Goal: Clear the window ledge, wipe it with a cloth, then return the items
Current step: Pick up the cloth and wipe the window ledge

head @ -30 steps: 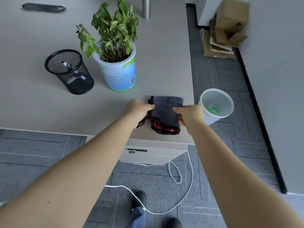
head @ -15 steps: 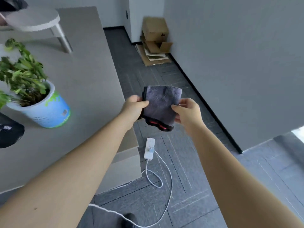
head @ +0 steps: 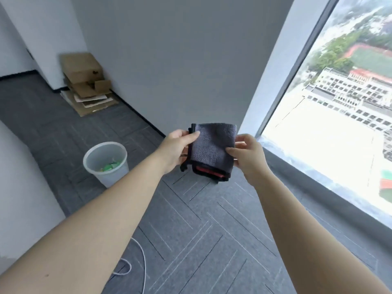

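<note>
Head view: both hands (head: 178, 148) pinch unlabelled grey cloth (head: 213, 148).

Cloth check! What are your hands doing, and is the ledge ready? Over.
Left hand and right hand both grip the folded cloth, in the air. Ledge to the right, bare where visible. Nothing in the way.

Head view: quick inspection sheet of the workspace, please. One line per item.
Surface: window ledge below the glass, nothing seen on the visible stretch.
Job's things: folded grey cloth, red and black layers at its lower edge.
Clutter: white bin with green scraps; cardboard stack in the corner.
Grippers: left hand and right hand both pinch the cloth, held in the air.
Cables: white cable on the floor.
Surroundings: grey carpet tiles, grey wall.
</note>
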A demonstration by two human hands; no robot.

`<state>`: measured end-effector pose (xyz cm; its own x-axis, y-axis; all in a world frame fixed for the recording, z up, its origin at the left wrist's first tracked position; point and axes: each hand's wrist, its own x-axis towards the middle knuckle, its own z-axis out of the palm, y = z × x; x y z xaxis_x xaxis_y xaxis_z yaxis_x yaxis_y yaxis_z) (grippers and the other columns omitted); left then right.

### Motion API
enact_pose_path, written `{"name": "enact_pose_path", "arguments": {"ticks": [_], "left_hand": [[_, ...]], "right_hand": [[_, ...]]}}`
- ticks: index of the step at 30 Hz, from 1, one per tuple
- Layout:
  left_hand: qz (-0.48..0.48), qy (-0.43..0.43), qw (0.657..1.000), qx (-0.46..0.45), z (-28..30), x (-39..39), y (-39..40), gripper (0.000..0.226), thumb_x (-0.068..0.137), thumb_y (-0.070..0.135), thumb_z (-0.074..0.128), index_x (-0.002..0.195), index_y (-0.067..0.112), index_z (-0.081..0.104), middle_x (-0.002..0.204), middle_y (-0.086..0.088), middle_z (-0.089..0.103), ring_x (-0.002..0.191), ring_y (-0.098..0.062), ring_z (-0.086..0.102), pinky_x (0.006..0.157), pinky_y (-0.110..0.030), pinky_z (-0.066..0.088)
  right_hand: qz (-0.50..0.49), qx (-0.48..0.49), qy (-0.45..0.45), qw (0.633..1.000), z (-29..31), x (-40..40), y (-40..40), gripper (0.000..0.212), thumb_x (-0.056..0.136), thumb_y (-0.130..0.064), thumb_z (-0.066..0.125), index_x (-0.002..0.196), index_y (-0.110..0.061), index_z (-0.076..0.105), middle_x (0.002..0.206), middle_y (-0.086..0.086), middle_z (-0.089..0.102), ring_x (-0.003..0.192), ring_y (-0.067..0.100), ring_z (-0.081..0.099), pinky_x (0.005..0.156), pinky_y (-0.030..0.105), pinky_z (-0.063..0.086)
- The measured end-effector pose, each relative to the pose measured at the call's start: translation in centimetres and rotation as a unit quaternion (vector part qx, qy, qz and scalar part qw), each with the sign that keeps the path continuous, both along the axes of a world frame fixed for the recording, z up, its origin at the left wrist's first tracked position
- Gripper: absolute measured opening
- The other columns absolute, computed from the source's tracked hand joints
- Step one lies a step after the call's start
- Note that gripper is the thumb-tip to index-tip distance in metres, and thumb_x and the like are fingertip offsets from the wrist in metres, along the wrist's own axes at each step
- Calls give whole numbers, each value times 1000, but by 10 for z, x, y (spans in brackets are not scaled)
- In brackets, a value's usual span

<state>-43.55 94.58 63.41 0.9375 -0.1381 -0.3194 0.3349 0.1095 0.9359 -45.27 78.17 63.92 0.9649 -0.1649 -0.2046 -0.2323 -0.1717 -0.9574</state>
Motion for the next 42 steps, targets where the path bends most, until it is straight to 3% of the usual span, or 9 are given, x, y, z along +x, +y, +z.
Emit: {"name": "enact_pose_path", "arguments": {"ticks": [3, 7, 12, 17, 20, 25, 28, 35, 42], "left_hand": [[-20, -13, 999, 28, 4, 19, -78, 20, 91, 27, 50, 73, 18, 50, 74, 2, 56, 68, -14, 53, 61, -26, 44], [-79, -41, 994, 55, 3, 44, -167, 19, 92, 12, 49, 74, 21, 49, 77, 1, 53, 69, -14, 54, 55, -24, 48], [-142, -48, 986, 71, -9, 86, -251, 23, 90, 6, 50, 74, 22, 49, 80, 0, 53, 70, -15, 55, 59, -26, 47], [-189, -42, 979, 71, -28, 155, -321, 21, 90, 5, 50, 77, 22, 50, 82, -1, 54, 68, -13, 56, 49, -19, 51], [-199, -32, 977, 75, -37, 211, -359, 12, 90, 5, 50, 86, 16, 51, 83, -3, 54, 68, -13, 56, 47, -17, 53], [-217, -20, 973, 77, -47, 306, -425, 20, 89, 4, 50, 75, 19, 51, 79, -2, 54, 67, -15, 55, 60, -26, 49], [-220, 5, 972, 76, -62, 344, -462, 23, 89, 4, 51, 73, 19, 51, 75, -2, 53, 66, -15, 54, 61, -27, 48], [-220, 52, 969, 102, -126, 420, -541, 23, 90, 3, 49, 74, 21, 50, 77, -1, 49, 64, -14, 53, 54, -24, 46], [-215, 88, 961, 151, -223, 503, -633, 28, 90, -2, 45, 73, 20, 50, 75, -1, 48, 64, -13, 51, 55, -25, 46]], "right_hand": [[-40, 10, 2, 999, 7, 0, -74, 28, 82, 8, 53, 75, -18, 49, 82, 6, 59, 88, 29, 58, 90, 52, 49], [-111, 14, 4, 994, 8, 4, -155, 17, 85, 1, 53, 81, -16, 51, 95, 12, 61, 92, 31, 60, 89, 52, 51], [-171, 18, 6, 985, -6, 27, -233, 13, 88, -3, 51, 100, -5, 51, 98, 12, 60, 88, 27, 59, 74, 40, 54], [-212, 29, 12, 977, -30, 87, -299, 15, 86, -1, 52, 80, -15, 51, 85, 6, 59, 80, 24, 58, 67, 37, 52], [-232, 25, 18, 972, -42, 140, -334, 15, 86, 0, 53, 81, -14, 51, 81, 4, 58, 80, 25, 58, 65, 36, 52], [-259, 28, 29, 965, -51, 227, -395, 20, 84, -2, 56, 75, -19, 51, 81, 4, 58, 89, 30, 59, 85, 51, 52], [-273, 23, 42, 961, -64, 264, -428, 20, 84, -2, 56, 75, -20, 51, 87, 7, 60, 94, 34, 61, 88, 55, 52], [-290, 48, 75, 953, -135, 342, -502, 23, 84, -1, 56, 73, -21, 51, 80, 0, 58, 90, 28, 59, 91, 55, 50], [-289, 57, 115, 949, -241, 427, -594, 23, 83, -3, 57, 73, -23, 52, 83, 1, 60, 98, 33, 62, 89, 55, 51]]}}
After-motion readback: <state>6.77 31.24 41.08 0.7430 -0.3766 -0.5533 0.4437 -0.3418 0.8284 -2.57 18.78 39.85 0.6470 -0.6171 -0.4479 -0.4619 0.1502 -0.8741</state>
